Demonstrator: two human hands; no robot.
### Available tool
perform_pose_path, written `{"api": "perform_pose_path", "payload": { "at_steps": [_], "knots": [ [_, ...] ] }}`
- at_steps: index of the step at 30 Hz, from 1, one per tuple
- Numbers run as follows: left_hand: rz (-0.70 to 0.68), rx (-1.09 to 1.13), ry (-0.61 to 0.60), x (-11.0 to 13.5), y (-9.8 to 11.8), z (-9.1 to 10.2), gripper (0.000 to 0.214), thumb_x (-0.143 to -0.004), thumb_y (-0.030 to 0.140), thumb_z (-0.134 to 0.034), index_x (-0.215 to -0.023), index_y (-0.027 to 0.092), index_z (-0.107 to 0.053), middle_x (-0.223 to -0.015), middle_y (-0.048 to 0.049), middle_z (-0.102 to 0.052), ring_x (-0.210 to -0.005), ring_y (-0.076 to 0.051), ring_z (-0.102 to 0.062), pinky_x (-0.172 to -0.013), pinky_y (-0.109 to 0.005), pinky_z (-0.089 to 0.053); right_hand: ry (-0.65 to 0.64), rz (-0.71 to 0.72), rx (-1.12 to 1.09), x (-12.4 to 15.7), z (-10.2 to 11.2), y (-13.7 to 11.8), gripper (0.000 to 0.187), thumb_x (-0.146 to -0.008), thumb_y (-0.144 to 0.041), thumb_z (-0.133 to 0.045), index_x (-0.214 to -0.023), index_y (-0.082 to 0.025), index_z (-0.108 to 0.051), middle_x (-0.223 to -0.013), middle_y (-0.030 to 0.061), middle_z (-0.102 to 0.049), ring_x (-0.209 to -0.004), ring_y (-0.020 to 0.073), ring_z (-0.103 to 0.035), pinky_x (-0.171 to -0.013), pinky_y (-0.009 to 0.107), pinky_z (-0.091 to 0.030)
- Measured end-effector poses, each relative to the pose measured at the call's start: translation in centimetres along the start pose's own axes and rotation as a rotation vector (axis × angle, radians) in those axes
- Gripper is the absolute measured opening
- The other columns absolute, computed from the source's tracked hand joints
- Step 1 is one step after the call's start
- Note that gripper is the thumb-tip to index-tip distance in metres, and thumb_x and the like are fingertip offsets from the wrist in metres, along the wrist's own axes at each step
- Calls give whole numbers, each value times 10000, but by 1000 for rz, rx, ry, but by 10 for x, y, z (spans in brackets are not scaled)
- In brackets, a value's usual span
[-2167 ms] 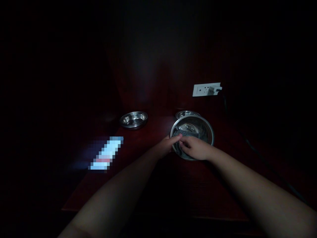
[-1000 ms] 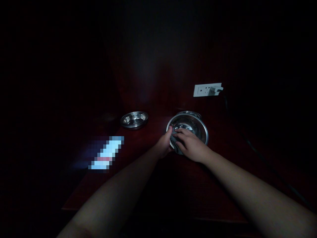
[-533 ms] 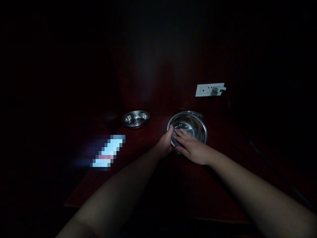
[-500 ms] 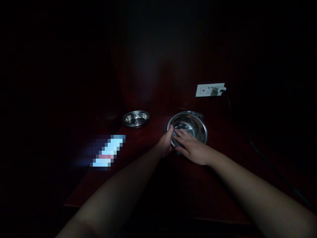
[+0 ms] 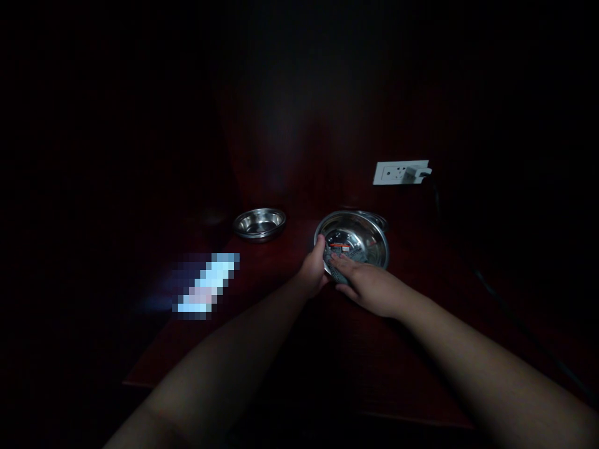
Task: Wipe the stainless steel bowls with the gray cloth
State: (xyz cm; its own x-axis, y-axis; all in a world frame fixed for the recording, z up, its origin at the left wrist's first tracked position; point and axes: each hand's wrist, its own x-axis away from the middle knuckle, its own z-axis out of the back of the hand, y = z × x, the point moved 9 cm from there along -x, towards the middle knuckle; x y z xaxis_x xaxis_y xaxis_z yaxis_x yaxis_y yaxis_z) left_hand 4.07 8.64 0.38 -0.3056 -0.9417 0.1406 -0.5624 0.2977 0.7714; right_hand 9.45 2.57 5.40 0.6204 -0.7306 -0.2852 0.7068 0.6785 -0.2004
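A shiny steel bowl (image 5: pixel 372 240) is tilted with its mouth towards me. My left hand (image 5: pixel 312 269) grips its left rim, thumb over the edge and fingers hidden behind the wall. Inside the bowl my right hand (image 5: pixel 377 287) presses a grey textured cloth (image 5: pixel 359 255) against the lower part, its fingers close together. Part of the cloth hangs over the near rim. At the bowl's bottom shows a small orange and white patch, too small to read.
Stacked shallow steel dishes (image 5: pixel 259 234) stand at the left back of the dark red table (image 5: pixel 281 280). More metal rims (image 5: pixel 380 219) show behind the bowl. A bright pixelated rectangle (image 5: pixel 210 280) lies left. On the back wall is a socket (image 5: pixel 390 173) with a plug; a cable (image 5: pixel 515 324) runs right.
My right hand has slid slightly down and towards me inside the bowl, its fingers drawn closer together. The orange and white patch has come into sight. My left hand keeps its grip.
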Motion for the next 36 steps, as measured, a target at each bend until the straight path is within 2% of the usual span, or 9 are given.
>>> {"api": "perform_pose_path", "payload": {
  "at_steps": [4,8,11,18,21,26,29,33,36],
  "knots": [
    [4,8,-42,2,1,-3,535,-796,563,-429,-1046,124,-605,-1035,-138,-651,-1033,-255,-576,-887,-407,-449,14,-2,-8,-1,5,-2,568,-813,-274,-496,-1350,-144,-364,-1361,133,-421,-1248,253,-404,-1017,425,-377],
    [-94,-25,-88,6,9,-5,401,-723,388,-616,-1013,111,-613,-990,-127,-661,-981,-248,-593,-878,-394,-450,53,42,-24,-2,16,-10,548,-823,-267,-481,-1344,-145,-361,-1373,127,-409,-1270,233,-374,-1051,411,-333],
    [-156,-41,-144,11,14,-9,325,-689,293,-655,-952,105,-628,-952,-107,-665,-945,-221,-599,-875,-348,-444,89,49,-54,-2,21,-12,526,-827,-258,-478,-1332,-158,-368,-1368,124,-417,-1272,230,-373,-1047,418,-338],
    [11,-133,-179,15,0,-11,321,-660,275,-665,-951,159,-592,-883,-64,-645,-804,-183,-601,-672,-305,-492,98,35,-122,-3,17,-8,426,-831,-227,-468,-1252,-171,-446,-1244,125,-536,-1157,237,-497,-947,418,-429],
    [-38,-134,-164,14,3,-9,358,-666,280,-652,-1000,180,-566,-942,-68,-636,-815,-192,-599,-627,-307,-499,96,32,-130,-4,17,-7,397,-836,-227,-460,-1229,-174,-464,-1185,115,-570,-1107,230,-529,-910,402,-450],
    [-87,-108,-113,12,5,-6,363,-671,272,-633,-1010,159,-564,-910,-73,-637,-789,-185,-601,-613,-287,-491,146,26,-110,-5,25,-7,362,-815,-235,-488,-1175,-198,-507,-1199,102,-531,-1063,220,-537,-893,382,-448],
    [-122,-86,-99,13,8,-7,396,-667,251,-623,-1046,161,-549,-964,-82,-631,-830,-198,-600,-632,-298,-493,103,10,-101,-6,23,-6,325,-824,-251,-483,-1141,-194,-531,-1108,87,-597,-1004,212,-567,-864,362,-451],
    [-138,-81,-82,15,10,-8,463,-656,229,-620,-1103,175,-516,-989,-88,-620,-815,-194,-595,-617,-286,-488,33,-73,-41,-5,20,2,282,-839,-312,-464,-1074,-207,-581,-939,71,-668,-816,206,-621,-727,339,-466],
    [-149,-79,-60,14,10,-6,476,-646,222,-615,-1107,187,-503,-966,-79,-615,-793,-185,-589,-611,-285,-486,31,-88,-15,-4,21,2,278,-834,-318,-470,-1061,-218,-596,-935,69,-675,-814,207,-624,-712,327,-456]
  ]
}}
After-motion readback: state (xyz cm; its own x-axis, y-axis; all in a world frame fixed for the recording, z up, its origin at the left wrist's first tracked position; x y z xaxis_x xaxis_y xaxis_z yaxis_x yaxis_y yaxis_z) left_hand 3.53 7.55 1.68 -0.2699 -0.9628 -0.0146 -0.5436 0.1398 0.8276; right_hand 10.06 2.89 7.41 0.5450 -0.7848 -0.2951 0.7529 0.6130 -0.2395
